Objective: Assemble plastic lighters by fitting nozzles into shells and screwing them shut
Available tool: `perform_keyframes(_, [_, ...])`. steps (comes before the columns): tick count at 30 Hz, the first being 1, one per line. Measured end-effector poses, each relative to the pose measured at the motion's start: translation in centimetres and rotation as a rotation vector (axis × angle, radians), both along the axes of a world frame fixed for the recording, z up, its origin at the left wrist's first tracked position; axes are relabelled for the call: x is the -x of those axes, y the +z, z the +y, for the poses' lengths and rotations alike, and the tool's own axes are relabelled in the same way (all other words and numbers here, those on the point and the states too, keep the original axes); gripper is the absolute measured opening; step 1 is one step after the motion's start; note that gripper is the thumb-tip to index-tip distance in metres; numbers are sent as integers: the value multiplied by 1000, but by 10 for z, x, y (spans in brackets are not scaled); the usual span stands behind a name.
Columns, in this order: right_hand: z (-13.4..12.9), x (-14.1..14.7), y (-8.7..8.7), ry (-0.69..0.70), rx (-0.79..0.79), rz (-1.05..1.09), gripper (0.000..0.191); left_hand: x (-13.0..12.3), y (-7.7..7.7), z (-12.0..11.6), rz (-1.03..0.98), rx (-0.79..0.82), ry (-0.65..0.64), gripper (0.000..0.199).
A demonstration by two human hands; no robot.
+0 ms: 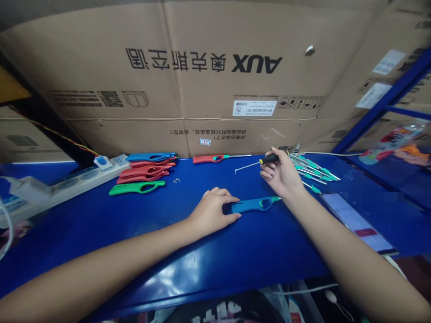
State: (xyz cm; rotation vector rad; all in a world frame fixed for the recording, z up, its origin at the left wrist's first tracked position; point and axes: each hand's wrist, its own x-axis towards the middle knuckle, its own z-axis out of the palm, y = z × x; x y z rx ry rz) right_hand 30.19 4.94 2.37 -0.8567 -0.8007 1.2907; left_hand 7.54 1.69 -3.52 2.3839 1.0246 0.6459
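My left hand (215, 211) grips the back end of a blue lighter body (249, 205) between thumb and fingers, low on the blue table. A green trigger shows in the lighter's loop, and its front end points right, below my right wrist. Raised above the table, my right hand (281, 175) is closed round the black and yellow handle of a hook pick (247, 168). The pick's thin metal shaft points left and ends in a bent tip. Just behind that hand lies a pile of metal lighter tubes with green parts (313, 168).
Blue, red and green lighter bodies (138, 187) lie stacked at the left, beside a white power strip (77, 181). A red lighter with its tube (208, 159) rests near the cardboard wall (202, 27). At the right lies a phone (358, 222), with a blue metal frame (380, 98) beyond.
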Motion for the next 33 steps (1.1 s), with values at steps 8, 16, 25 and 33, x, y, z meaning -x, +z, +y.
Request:
perform_keyframes(8, [-8, 18, -4, 12, 49, 26, 42, 3, -5, 5, -138, -36, 4, 43])
perform_keyframes(16, [-14, 20, -4, 49, -70, -158, 24, 2, -4, 6, -352, 24, 21, 35])
perform_keyframes(25, [-15, 20, -2, 7, -53, -168, 23, 1, 0, 1, -431, 17, -16, 13])
perform_keyframes(33, [-16, 23, -3, 10, -29, -142, 21, 1, 1, 0, -467, 7, -13, 10])
